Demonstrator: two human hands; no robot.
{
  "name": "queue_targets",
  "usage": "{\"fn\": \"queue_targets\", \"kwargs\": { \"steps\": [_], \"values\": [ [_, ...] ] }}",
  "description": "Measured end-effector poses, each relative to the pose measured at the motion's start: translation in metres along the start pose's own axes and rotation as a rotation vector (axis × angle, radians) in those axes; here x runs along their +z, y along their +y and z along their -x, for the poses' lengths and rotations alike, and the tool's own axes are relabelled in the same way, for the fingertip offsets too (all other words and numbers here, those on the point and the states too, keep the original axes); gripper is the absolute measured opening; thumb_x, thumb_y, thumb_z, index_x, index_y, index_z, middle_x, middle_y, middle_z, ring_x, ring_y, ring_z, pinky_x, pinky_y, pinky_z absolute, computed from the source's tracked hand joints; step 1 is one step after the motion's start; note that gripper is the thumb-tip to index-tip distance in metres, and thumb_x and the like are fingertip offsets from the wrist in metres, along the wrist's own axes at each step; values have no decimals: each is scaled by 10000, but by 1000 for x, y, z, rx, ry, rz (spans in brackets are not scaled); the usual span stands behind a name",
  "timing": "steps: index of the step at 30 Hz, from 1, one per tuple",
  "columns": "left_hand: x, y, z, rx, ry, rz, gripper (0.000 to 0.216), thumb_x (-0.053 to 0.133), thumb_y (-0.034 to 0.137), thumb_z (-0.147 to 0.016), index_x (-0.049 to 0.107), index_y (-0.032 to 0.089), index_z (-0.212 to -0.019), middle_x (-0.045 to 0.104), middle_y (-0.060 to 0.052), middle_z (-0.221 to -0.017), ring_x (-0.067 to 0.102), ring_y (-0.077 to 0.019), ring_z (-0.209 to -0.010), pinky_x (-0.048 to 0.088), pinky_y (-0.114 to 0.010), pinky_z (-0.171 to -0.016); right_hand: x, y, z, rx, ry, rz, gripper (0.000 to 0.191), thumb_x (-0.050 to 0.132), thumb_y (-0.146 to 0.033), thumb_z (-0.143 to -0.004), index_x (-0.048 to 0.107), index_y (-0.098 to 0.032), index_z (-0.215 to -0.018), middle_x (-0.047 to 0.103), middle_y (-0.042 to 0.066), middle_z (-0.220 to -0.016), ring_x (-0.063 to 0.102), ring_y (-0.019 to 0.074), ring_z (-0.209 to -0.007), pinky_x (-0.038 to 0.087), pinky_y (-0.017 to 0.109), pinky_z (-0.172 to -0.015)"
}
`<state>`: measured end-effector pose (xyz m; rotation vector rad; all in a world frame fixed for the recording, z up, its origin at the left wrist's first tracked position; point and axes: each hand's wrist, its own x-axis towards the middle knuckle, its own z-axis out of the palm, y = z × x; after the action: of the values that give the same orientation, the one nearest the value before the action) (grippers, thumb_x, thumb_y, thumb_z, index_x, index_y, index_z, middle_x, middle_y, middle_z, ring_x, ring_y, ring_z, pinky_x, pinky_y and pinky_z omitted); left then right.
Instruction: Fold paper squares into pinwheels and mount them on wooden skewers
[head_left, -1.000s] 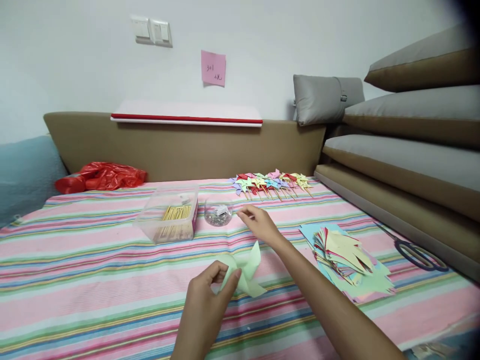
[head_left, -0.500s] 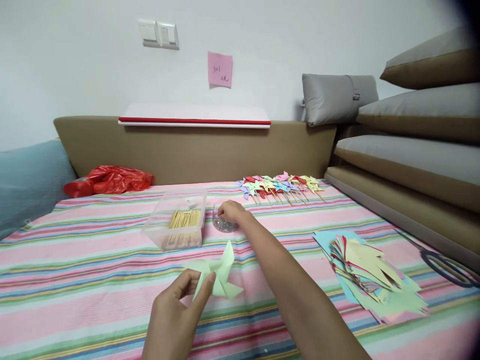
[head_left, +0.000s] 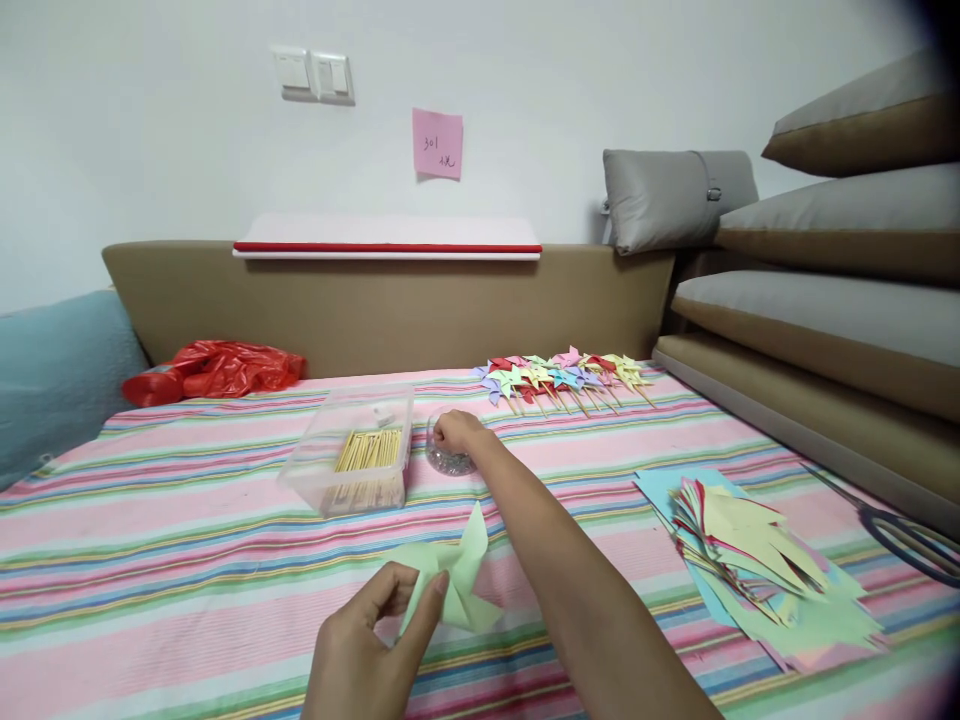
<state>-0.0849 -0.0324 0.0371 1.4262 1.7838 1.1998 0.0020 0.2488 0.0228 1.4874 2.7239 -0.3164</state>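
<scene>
Between thumb and fingers, my left hand (head_left: 379, 640) pinches a pale green paper pinwheel (head_left: 461, 580) with folded blades. My right hand (head_left: 456, 432) reaches out to a small clear round dish (head_left: 450, 462) of tiny shiny pieces, too small to name. Its fingers are curled together at the dish, and whatever they hold is hidden. Left of the dish stands a clear plastic box (head_left: 304, 468) with many thin wooden sticks (head_left: 369, 450) inside.
Finished pinwheels on sticks (head_left: 562, 378) lie at the back. Cut coloured paper (head_left: 772, 560) is piled at right, beside dark-handled scissors (head_left: 900, 535). A red plastic bag (head_left: 225, 370) sits back left, and stacked cushions (head_left: 832, 320) border the right side of the striped cloth (head_left: 187, 580).
The view has shifted slightly. My left hand, still pinching the pinwheel, is a little lower and further right. My right hand stays at the dish, its fingers curled more tightly.
</scene>
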Motion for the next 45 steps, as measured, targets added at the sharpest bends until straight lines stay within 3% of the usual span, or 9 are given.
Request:
{"fn": "queue_targets", "kwargs": {
  "steps": [6,11,16,20,24,30,34,39,45],
  "values": [
    [2,-1,1,51,42,11,434,633,577,-821,519,219,-604,540,14,-610,509,-178,-614,387,-248,-586,-1,-5,6,-25,24,25,297,614,-343,-963,617,-178,-1210,641,85,-1220,657,217,-1028,569,414,-869],
    [1,-1,1,101,72,15,421,619,558,-839,565,215,-599,563,5,-604,517,-175,-595,396,-240,-562,-25,7,31,-66,145,25,286,610,-351,-964,627,-168,-1183,648,83,-1202,654,216,-1025,558,426,-882],
    [-6,0,-2,119,36,-6,415,612,563,-838,576,212,-621,549,5,-623,482,-168,-593,363,-242,-545,-39,49,140,-82,270,31,142,558,-226,-956,684,-164,-982,689,71,-1081,622,212,-1060,462,368,-950],
    [-3,4,-3,116,5,-31,426,614,573,-827,526,210,-623,428,27,-608,383,-150,-586,297,-246,-540,-7,78,250,-15,211,16,162,561,-114,-852,702,-187,-817,723,52,-870,661,189,-836,436,269,-746],
    [15,11,1,125,-7,39,427,653,556,-807,501,209,-610,326,43,-598,306,-137,-573,239,-255,-531,29,91,306,67,189,-4,196,536,-78,-813,676,-192,-734,712,41,-777,653,180,-741,405,255,-665],
    [41,18,10,131,-59,149,381,706,500,-795,556,200,-615,406,30,-603,338,-134,-574,240,-257,-528,53,94,332,139,278,-27,313,445,-177,-949,640,-197,-1193,724,100,-1125,676,226,-1022,499,325,-865],
    [53,18,11,79,-82,234,364,737,490,-781,591,191,-633,424,34,-605,347,-124,-571,245,-251,-523,78,81,351,129,278,-37,511,417,-334,-1017,395,-221,-1515,424,151,-1561,424,265,-1432,408,430,-1121],
    [78,10,12,-115,-105,555,340,822,454,-712,636,172,-670,544,21,-653,435,-116,-600,315,-225,-544,102,66,349,192,218,40,562,354,-415,-1036,350,-181,-1547,251,175,-1626,227,326,-1511,298,557,-1185],
    [93,6,15,-191,-83,684,351,855,452,-667,644,174,-692,607,28,-679,498,-108,-599,388,-217,-578,103,68,339,172,282,22,539,398,-337,-1013,460,-49,-1465,440,194,-1531,410,301,-1439,382,479,-1169]
  ]
}}
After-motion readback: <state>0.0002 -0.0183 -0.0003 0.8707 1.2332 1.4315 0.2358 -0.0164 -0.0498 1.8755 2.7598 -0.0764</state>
